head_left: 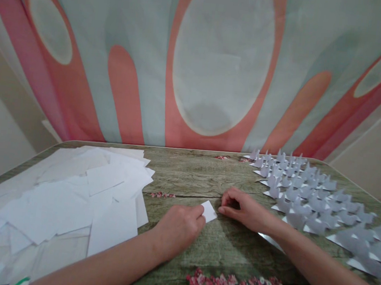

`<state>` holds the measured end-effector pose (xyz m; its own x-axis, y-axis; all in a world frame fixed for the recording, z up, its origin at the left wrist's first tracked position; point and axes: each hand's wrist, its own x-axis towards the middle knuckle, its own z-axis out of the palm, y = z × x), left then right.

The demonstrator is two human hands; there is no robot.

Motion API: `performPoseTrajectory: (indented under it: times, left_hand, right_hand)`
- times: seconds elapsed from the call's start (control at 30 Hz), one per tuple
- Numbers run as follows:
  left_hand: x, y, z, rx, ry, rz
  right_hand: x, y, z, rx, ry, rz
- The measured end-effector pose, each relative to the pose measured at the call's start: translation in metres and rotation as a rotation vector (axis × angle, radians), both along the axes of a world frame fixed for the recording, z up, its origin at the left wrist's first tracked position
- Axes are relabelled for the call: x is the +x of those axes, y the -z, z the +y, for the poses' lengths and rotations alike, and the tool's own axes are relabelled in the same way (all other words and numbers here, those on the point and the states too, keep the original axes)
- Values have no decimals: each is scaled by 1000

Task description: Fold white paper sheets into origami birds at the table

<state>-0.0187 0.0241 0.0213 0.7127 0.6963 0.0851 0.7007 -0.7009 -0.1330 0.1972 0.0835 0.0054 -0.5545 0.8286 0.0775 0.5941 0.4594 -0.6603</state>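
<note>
My left hand (180,226) is closed on a small folded piece of white paper (209,211), low over the middle of the table. The paper's corner sticks out past the fingers toward the right; the rest is covered by my hand. Just right of it, my right hand (243,207) has its fingers curled, with thumb and forefinger tips close together near the paper's edge but apart from it. Nothing shows between those fingertips. Under my right forearm a flat shiny piece (271,241) lies partly hidden; what it is I cannot make out.
Loose white paper sheets (68,202) cover the left side in an overlapping pile. Several rows of folded white paper birds (307,195) stand along the right. The wood-patterned tabletop (181,168) has printed pink flowers. A patterned cloth (219,64) hangs behind the far edge.
</note>
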Motion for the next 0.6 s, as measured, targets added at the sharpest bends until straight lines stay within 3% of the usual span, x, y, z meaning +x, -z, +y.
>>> performPoseTrajectory:
  times: [0.13, 0.37, 0.6]
  left_hand:
    - [-1, 0, 1, 5, -6, -12]
    - [-3, -3, 3, -57, -54, -31]
    - [-5, 0, 7, -138, -112, -222]
  right_hand:
    - [-3, 3, -12, 24, -39, 145]
    - [-6, 10, -20, 65, -53, 91]
    - [-8, 9, -20, 93, -42, 66]
